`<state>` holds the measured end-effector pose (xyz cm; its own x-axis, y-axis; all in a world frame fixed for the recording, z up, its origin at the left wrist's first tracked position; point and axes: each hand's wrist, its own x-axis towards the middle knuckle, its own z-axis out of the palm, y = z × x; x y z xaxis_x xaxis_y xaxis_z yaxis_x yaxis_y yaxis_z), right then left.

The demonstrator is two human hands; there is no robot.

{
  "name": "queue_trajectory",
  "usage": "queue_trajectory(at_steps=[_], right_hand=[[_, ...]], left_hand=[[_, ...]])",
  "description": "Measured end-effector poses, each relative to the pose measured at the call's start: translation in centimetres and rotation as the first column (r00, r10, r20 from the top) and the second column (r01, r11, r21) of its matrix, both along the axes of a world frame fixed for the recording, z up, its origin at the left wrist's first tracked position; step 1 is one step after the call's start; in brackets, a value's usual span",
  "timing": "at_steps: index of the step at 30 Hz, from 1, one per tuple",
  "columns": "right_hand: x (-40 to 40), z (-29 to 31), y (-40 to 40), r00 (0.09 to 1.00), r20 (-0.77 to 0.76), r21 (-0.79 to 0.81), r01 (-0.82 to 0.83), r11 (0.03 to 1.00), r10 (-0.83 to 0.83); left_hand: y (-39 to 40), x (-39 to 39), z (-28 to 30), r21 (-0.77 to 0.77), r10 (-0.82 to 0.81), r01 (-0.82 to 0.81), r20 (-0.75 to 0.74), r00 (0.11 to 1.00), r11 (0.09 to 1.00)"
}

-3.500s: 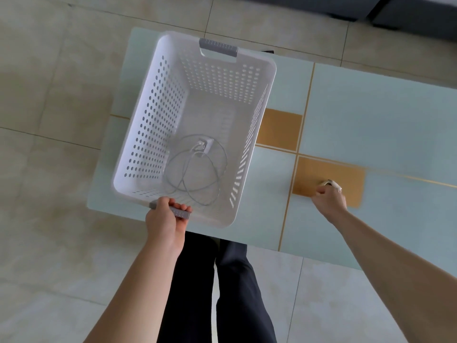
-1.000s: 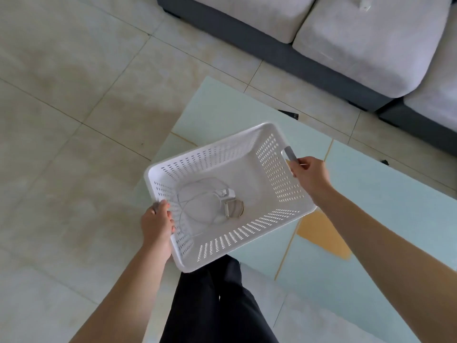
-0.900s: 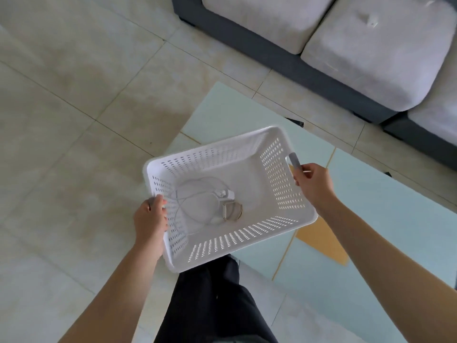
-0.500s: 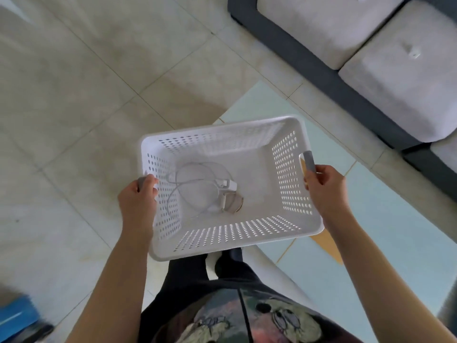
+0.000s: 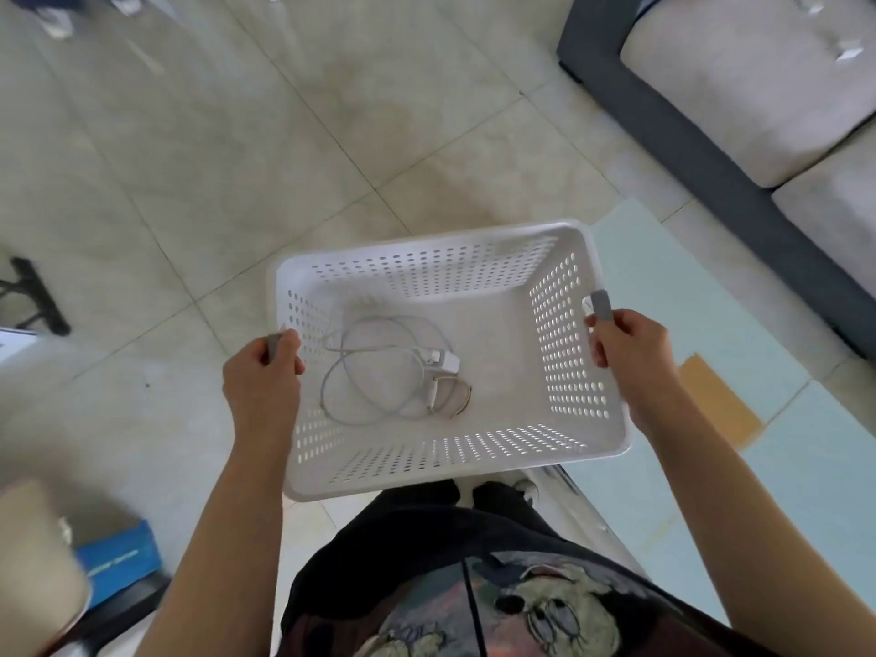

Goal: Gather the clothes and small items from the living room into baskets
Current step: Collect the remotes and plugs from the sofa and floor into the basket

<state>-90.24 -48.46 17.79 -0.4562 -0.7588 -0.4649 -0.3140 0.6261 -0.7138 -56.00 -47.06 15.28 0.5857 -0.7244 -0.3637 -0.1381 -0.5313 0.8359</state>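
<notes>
You get bright, soft daylight with sun spots through the basket (image 5: 576,381) holes, motion blur smearing the floor (image 5: 142,135) edges, and wide-angle bending.

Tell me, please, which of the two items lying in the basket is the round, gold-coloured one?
The small bracelet-like ring, lying against the right end of the coiled white cable in the basket; the cable is pale with a white plug.

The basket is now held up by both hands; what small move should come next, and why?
Probably carry the basket on toward the sofa: the left hand and right hand grip its handles, and it holds only a cable and a bracelet.
</notes>
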Motion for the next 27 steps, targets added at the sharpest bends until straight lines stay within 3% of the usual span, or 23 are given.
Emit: queue_trajectory(at_steps=[13, 27], right_hand=[[9.0, 0.0, -10.8, 0.993, 0.101, -0.044, 0.063, 0.997, -0.059], [9.6, 0.3, -32.4, 0.982, 0.153, -0.085, 0.128, 0.988, -0.114]], left_hand=[[-11.5, 8.6, 0.8, -0.025, -0.021, 0.022, 0.013, 1.000, 0.999], [-34.8, 9.9, 2.2, 0.005, -0.060, 0.060, 0.074, 0.995, 0.998]])
